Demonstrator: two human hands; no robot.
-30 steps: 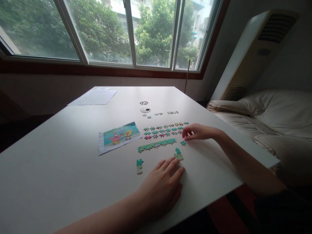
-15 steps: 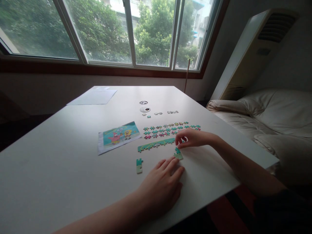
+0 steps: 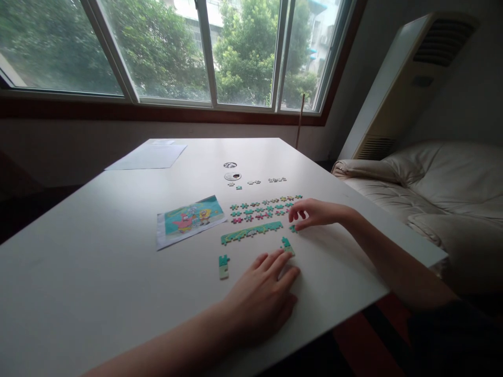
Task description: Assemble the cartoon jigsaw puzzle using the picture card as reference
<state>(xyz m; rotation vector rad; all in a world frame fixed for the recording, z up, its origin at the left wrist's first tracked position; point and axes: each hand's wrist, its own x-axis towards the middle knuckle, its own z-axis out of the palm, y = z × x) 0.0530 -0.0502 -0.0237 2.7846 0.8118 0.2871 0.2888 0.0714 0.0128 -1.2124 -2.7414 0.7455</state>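
Observation:
My left hand (image 3: 267, 288) lies flat, fingers stretched, its fingertips at the lower edge of a small joined group of green puzzle pieces (image 3: 287, 244). My right hand (image 3: 314, 213) hovers to the upper right, fingers curled loosely and thumb apart, with nothing visible between them. Just under its thumb lies a loose teal puzzle piece (image 3: 293, 229); whether they touch I cannot tell. A joined strip of puzzle pieces (image 3: 251, 233) runs across beyond the left hand. Two joined pieces (image 3: 223, 267) sit to the left. Rows of loose pieces (image 3: 255, 213) lie behind the strip, partly hidden by the right hand.
A printed cartoon picture (image 3: 191, 221) rests left of the puzzle pieces. Farther back are two round discs (image 3: 232, 177), some pale pieces (image 3: 277, 179) and a paper sheet (image 3: 147, 156). All lie on the white table (image 3: 98, 272). A sofa (image 3: 444, 193) stands to the right.
My right hand has moved slightly up and right, away from the joined green group, and the loose teal piece now shows under its thumb. The left hand has stayed nearly still.

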